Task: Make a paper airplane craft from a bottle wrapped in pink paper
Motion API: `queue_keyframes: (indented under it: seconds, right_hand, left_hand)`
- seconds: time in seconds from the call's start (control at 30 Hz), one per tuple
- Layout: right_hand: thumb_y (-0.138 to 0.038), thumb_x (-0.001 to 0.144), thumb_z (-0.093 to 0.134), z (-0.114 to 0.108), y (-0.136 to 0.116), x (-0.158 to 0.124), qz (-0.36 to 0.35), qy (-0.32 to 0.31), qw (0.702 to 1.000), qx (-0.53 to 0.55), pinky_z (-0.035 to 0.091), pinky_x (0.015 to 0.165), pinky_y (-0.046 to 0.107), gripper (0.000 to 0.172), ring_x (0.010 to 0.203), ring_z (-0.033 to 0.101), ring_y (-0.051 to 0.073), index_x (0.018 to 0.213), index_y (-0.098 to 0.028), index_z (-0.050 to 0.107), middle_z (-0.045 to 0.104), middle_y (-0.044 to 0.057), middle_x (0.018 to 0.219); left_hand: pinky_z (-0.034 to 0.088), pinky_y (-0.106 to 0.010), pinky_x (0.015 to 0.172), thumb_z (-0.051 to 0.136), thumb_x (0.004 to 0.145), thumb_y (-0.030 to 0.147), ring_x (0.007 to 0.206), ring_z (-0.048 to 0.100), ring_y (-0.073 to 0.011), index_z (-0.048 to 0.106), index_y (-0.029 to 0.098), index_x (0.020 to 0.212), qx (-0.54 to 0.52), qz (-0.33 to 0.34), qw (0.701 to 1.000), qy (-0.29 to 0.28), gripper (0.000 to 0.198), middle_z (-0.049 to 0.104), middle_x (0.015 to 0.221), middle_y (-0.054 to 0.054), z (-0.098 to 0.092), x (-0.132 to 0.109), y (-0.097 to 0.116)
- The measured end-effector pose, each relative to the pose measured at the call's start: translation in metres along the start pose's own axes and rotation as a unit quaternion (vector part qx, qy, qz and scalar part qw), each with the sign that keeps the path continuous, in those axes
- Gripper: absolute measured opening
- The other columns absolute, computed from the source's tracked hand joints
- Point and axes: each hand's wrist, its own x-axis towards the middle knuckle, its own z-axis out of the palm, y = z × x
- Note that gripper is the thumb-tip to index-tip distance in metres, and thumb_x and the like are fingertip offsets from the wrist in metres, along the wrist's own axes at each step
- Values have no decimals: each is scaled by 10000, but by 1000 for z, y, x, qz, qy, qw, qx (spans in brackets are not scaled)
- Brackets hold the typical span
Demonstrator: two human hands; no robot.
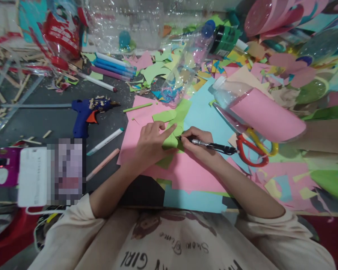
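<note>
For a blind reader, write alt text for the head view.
A person's right hand holds a black pen to green paper, the left hand spread partly over it; a blue glue gun lies left, scissors right.

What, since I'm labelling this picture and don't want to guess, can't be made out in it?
All in the head view:
Black pen: barrel partly hidden by the right hand.
Green paper under the pen: partly hidden by the left hand.
Pink container, top right: cut off by the top edge.
White box: print too small to read.
Pixelated patch: blots out whatever lies behind.
</note>
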Motion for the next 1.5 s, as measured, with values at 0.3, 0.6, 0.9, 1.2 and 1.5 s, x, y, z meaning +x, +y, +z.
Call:
queue_keyframes:
  seconds: [0.3,0.6,0.9,1.2,1.5]
  right_hand:
    - [-255,680,566,0,2,-1,-8,9,1000,8,336,501,251,120,501,449,108,567,-219,550,524,-42,508]
    - [-271,699,574,0,3,-1,-8,-33,999,1,366,521,257,123,521,486,116,591,-213,578,561,-29,545]
    - [-281,711,585,-3,4,0,-7,-62,998,1,383,528,253,127,547,518,123,611,-205,601,603,-8,584]
    - [-236,741,568,-5,7,0,-63,-121,990,-24,390,556,258,136,559,514,122,609,-202,567,583,-12,592]
    - [-227,720,571,-7,7,3,-50,-143,988,-12,381,565,260,124,569,512,120,600,-196,573,594,-9,595]
  left_hand:
    - [389,-381,841,678,811,557,969,491,-259,579,226,1363,23,-1,1000,-4,652,565,1084,-128,0,0,1]
    - [378,-368,827,649,829,573,962,498,-253,583,214,1359,23,12,999,19,644,567,1079,-126,2,-1,0]
    - [381,-372,840,653,822,584,973,490,-258,582,217,1361,16,5,1000,8,656,565,1082,-129,2,0,-1]
    - [381,-372,839,622,846,571,956,493,-255,597,190,1346,24,20,999,29,629,571,1062,-133,3,-1,-1]
    - [387,-358,839,596,865,583,952,496,-246,598,177,1339,27,31,998,40,624,572,1051,-129,2,-2,-2]
